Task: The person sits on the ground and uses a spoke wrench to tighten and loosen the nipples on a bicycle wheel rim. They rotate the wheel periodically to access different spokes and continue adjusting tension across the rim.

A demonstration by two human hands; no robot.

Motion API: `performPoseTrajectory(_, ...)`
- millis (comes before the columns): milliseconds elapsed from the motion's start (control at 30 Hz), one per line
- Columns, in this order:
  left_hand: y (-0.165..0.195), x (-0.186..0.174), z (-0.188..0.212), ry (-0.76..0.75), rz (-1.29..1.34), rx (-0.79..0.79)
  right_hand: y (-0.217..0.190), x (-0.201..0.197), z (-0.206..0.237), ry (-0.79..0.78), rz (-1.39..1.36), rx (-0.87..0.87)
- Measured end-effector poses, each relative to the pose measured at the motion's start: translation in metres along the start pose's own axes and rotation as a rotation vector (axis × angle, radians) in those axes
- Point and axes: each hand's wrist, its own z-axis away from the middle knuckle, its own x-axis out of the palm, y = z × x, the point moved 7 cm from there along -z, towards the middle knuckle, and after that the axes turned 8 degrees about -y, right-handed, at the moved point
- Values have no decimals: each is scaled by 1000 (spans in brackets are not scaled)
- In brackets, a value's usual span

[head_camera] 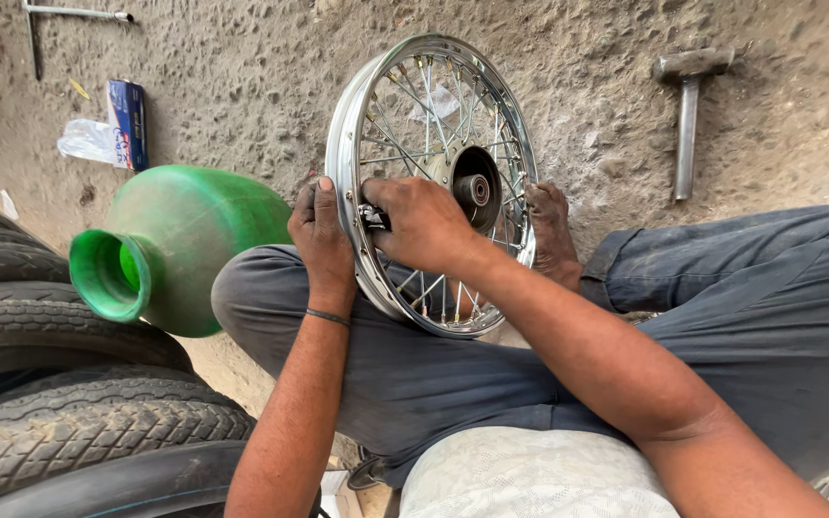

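Worn tyres [69, 412] stacked nearest, lower left. Spoked wheel [432, 182] stands upright on person's lap, propped vs. grey trousers [453, 374]. L hand [321, 235] wraps the chrome rim, fingers curled over its edge. R hand [421, 223] reaches thru the spokes, closed on a small metal tool [370, 217] — type unclear. Green plastic jug [170, 249] lies just left of the knee. Farther on dirt ground [242, 86]: hammer [689, 105] upper right, blue box [128, 123] upper left.
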Motion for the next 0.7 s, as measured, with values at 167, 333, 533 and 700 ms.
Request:
performPoseTrajectory(167,13,-2,-2,34,-36,64,6,4,-7,-5,30,120)
performPoseTrajectory(333,15,-1,1,91,-74,59,0,10,-2,-30,89,-38)
performPoseTrajectory(533,23,-2,1,94,-57,100,-1,2,-2,118,109,-92)
performPoseTrajectory(700,27,-2,3,121,-87,101,8,4,-4,-8,61,131)
